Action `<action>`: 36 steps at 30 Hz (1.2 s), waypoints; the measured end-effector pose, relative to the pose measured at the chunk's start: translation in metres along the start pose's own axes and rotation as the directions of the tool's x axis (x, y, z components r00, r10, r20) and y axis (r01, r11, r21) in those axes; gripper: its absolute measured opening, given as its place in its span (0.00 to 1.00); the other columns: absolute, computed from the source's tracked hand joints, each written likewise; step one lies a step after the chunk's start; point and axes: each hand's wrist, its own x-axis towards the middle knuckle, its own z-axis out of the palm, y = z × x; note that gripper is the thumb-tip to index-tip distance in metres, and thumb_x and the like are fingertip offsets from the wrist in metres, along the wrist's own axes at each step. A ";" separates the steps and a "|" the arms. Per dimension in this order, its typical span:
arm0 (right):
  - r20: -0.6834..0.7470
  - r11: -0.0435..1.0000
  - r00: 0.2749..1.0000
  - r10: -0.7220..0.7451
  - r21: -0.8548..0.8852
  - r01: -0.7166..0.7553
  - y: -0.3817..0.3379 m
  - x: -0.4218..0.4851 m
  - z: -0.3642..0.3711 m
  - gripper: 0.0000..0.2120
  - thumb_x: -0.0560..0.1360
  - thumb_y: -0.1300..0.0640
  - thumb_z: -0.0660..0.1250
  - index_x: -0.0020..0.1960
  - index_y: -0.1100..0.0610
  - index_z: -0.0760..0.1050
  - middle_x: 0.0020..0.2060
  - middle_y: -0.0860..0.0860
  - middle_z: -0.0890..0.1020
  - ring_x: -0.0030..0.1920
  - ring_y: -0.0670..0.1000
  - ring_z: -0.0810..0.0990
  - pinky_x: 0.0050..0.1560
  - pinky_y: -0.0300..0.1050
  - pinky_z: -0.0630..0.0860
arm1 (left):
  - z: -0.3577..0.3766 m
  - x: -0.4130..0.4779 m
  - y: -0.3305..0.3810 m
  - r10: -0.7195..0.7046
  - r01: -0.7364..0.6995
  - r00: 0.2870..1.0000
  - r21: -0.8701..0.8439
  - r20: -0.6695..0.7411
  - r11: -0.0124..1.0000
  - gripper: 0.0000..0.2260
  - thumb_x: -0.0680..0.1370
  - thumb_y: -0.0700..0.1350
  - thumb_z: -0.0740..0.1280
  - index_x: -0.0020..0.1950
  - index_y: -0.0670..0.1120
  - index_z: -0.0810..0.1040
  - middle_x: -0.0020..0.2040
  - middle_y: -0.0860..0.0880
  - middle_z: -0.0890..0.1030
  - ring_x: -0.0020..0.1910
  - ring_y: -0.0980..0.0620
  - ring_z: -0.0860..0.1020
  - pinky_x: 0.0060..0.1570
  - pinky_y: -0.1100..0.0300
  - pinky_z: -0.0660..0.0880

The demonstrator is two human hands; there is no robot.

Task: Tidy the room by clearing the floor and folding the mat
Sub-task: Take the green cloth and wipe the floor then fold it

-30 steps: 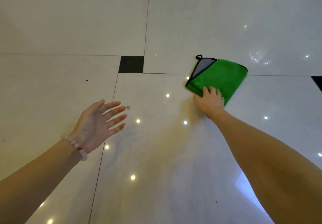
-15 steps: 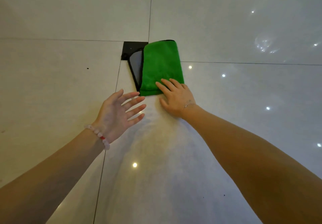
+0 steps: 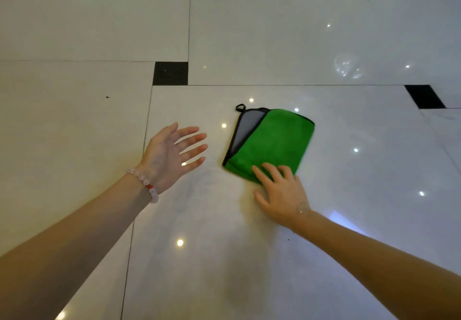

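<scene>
Where the mat lies: the folded green mat (image 3: 274,140) is on the floor (image 3: 249,270), a little right of the frame's centre, with its grey inner side and a black loop showing at its upper left.
Right hand: the right hand (image 3: 282,192) lies flat with straight fingers on the mat's lower edge and grips nothing.
Left hand: the left hand (image 3: 172,155) is left of the mat and apart from it, with fingers spread, holding nothing; a bead bracelet (image 3: 143,184) is on the wrist.
Surface: glossy pale tiles with thin dark joints, reflecting small round lights.
Inset: a black tile (image 3: 170,73) at upper centre.
</scene>
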 end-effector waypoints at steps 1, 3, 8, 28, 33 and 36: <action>0.005 0.999 0.999 -0.044 -0.014 0.044 -0.008 -0.010 0.001 0.27 0.69 0.42 0.55 0.62 0.50 0.77 0.55 0.52 0.81 0.48 0.59 0.80 0.39 0.49 0.77 | 0.007 0.000 -0.003 -0.006 0.006 1.000 0.005 0.011 1.000 0.16 0.79 0.54 0.57 0.56 0.45 0.77 0.52 0.47 0.82 0.52 0.46 0.79 0.54 0.50 0.74; 0.027 0.992 0.992 -0.120 -0.038 0.121 -0.012 -0.025 0.004 0.26 0.69 0.42 0.56 0.62 0.48 0.77 0.57 0.49 0.81 0.51 0.57 0.80 0.41 0.47 0.77 | 0.019 0.000 -0.010 -0.029 0.028 0.999 0.006 0.046 1.000 0.16 0.79 0.54 0.56 0.55 0.45 0.77 0.51 0.47 0.82 0.50 0.47 0.79 0.52 0.51 0.74; 0.102 0.987 0.984 -0.144 -0.052 0.150 0.027 -0.058 0.005 0.26 0.69 0.44 0.57 0.66 0.48 0.73 0.62 0.49 0.78 0.57 0.56 0.78 0.50 0.49 0.77 | 0.039 -0.002 -0.026 -0.069 0.064 0.990 0.042 0.121 0.997 0.16 0.79 0.54 0.57 0.54 0.45 0.77 0.51 0.47 0.82 0.49 0.48 0.80 0.50 0.52 0.75; 0.206 0.903 0.884 0.421 -0.006 -0.429 0.147 -0.139 0.002 0.31 0.80 0.44 0.52 0.77 0.51 0.42 0.77 0.50 0.46 0.77 0.56 0.44 0.76 0.49 0.46 | 0.061 -0.005 -0.043 -0.141 0.124 0.975 0.104 0.174 0.987 0.16 0.79 0.54 0.57 0.55 0.45 0.77 0.53 0.47 0.81 0.52 0.47 0.79 0.51 0.51 0.74; 0.179 0.970 0.954 0.240 0.001 -0.244 0.100 -0.103 -0.004 0.36 0.72 0.39 0.46 0.74 0.56 0.63 0.72 0.58 0.66 0.71 0.65 0.64 0.69 0.57 0.65 | 0.047 -0.009 -0.038 -0.120 0.110 0.985 0.084 0.126 0.990 0.16 0.79 0.54 0.57 0.55 0.45 0.77 0.52 0.47 0.81 0.52 0.46 0.79 0.50 0.51 0.75; 0.120 0.999 0.992 0.046 -0.007 -0.045 0.058 -0.080 -0.002 0.28 0.70 0.43 0.54 0.62 0.56 0.78 0.58 0.58 0.81 0.54 0.65 0.80 0.49 0.58 0.79 | 0.037 -0.011 -0.034 -0.101 0.093 0.991 0.088 0.090 0.992 0.16 0.79 0.54 0.57 0.55 0.45 0.77 0.53 0.47 0.81 0.52 0.46 0.79 0.50 0.51 0.75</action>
